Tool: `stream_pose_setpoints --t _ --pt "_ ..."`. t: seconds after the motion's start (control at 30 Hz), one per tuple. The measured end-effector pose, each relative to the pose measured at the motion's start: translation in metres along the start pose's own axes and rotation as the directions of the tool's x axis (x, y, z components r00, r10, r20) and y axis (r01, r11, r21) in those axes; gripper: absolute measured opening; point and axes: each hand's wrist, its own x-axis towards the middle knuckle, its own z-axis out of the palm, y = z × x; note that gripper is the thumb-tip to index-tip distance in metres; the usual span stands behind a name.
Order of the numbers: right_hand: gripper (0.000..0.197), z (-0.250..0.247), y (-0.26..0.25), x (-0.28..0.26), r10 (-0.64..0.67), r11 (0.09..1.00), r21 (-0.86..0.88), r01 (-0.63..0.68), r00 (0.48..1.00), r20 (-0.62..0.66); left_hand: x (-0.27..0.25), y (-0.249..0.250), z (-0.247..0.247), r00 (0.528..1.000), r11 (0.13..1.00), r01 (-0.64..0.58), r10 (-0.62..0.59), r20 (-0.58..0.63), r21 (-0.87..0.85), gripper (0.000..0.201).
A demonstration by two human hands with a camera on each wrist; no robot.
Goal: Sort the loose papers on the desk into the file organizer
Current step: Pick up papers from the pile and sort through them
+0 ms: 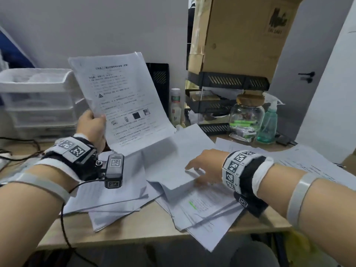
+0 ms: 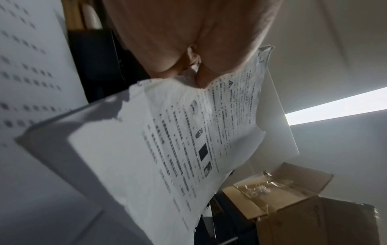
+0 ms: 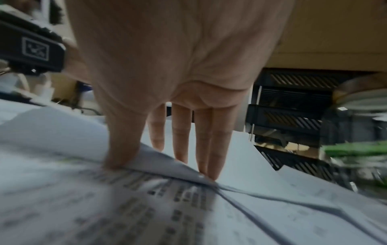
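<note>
My left hand (image 1: 92,123) holds a stack of printed papers (image 1: 123,101) upright above the desk, thumb on the front page; the same stack (image 2: 178,149) fills the left wrist view. Over a blank sheet (image 1: 179,157) on the scattered loose papers (image 1: 202,207), my right hand (image 1: 200,167) lies flat. Its fingers (image 3: 182,132) are straight on top of that sheet (image 3: 234,157), and the thumb (image 3: 121,145) sits at the sheet's raised edge. The black tiered file organizer (image 1: 227,105) stands at the back right, beyond that hand, also in the right wrist view (image 3: 293,116).
A cardboard box (image 1: 240,35) sits on top of the organizer. A glass jar (image 1: 246,114), a green spray bottle (image 1: 269,124) and a white bottle (image 1: 175,105) stand beside it. White plastic drawers (image 1: 38,97) are at the back left, with cables (image 1: 17,149) below them.
</note>
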Motion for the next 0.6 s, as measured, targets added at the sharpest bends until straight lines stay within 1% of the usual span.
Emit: stream_pose_setpoints --t 0.03,0.1,0.17,0.2,0.23,0.27,0.3,0.33,0.37,0.4,0.47,0.5,0.53,0.57,0.6 --pt "0.049 0.000 -0.001 0.001 -0.015 0.997 -0.074 0.014 1.000 -0.009 0.001 -0.001 -0.008 1.000 1.000 -0.005 0.005 -0.015 0.005 0.020" --pt "0.042 0.001 -0.003 0.001 -0.048 0.982 -0.185 0.041 0.998 -0.035 0.005 -0.006 -0.024 0.999 1.000 -0.005 0.004 -0.043 -0.008 0.019" --pt "0.025 0.000 -0.001 0.001 -0.042 0.978 -0.207 0.024 0.996 -0.083 0.004 -0.008 -0.034 0.997 1.000 0.004 -0.006 -0.080 -0.021 0.018" --pt "0.015 -0.001 0.005 0.002 -0.012 0.983 -0.182 -0.010 0.993 -0.118 0.004 -0.009 -0.037 0.995 1.000 0.005 -0.006 -0.095 -0.016 0.018" --pt "0.011 -0.003 0.011 0.002 0.035 0.990 -0.126 -0.056 0.986 -0.162 0.006 -0.012 -0.042 0.994 1.000 0.003 -0.004 -0.106 -0.009 0.020" --pt "0.011 -0.005 0.019 0.002 0.083 0.994 -0.044 -0.096 0.970 -0.229 0.007 -0.015 -0.045 0.993 1.000 0.007 -0.007 -0.114 -0.003 0.021" --pt "0.010 -0.009 0.029 -0.001 0.139 0.990 0.056 -0.127 0.939 -0.315 0.010 -0.017 -0.048 0.993 1.000 0.006 -0.007 -0.120 -0.005 0.021" --pt "0.010 -0.014 0.041 -0.005 0.186 0.978 0.161 -0.129 0.890 -0.416 0.014 -0.020 -0.051 0.991 1.000 0.002 -0.002 -0.133 0.001 0.020" --pt "0.011 -0.021 0.052 -0.011 0.233 0.961 0.252 -0.115 0.825 -0.515 0.016 -0.023 -0.053 0.989 1.000 -0.003 0.005 -0.145 0.016 0.019" --pt "0.012 -0.029 0.065 -0.018 0.285 0.939 0.332 -0.090 0.743 -0.605 0.016 -0.024 -0.055 0.986 0.999 -0.007 0.013 -0.169 0.035 0.017" --pt "0.014 -0.043 0.088 -0.033 0.404 0.876 0.482 -0.017 0.572 -0.714 0.017 -0.031 -0.059 0.980 0.997 0.001 0.014 -0.201 0.075 0.025" --pt "0.019 -0.047 0.098 -0.040 0.469 0.834 0.552 0.018 0.503 -0.726 0.005 -0.026 -0.054 0.979 0.992 0.011 0.015 -0.204 0.126 0.028" --pt "0.023 -0.049 0.106 -0.043 0.535 0.782 0.622 0.048 0.461 -0.708 -0.004 -0.022 -0.050 0.975 0.979 0.033 0.013 -0.222 0.203 0.030" --pt "0.025 -0.049 0.111 -0.047 0.598 0.724 0.687 0.065 0.436 -0.672 -0.014 -0.015 -0.044 0.973 0.966 0.043 0.018 -0.229 0.256 0.029" --pt "0.025 -0.046 0.116 -0.049 0.658 0.665 0.744 0.060 0.423 -0.623 -0.021 -0.013 -0.038 0.974 0.954 0.043 0.025 -0.224 0.295 0.028"
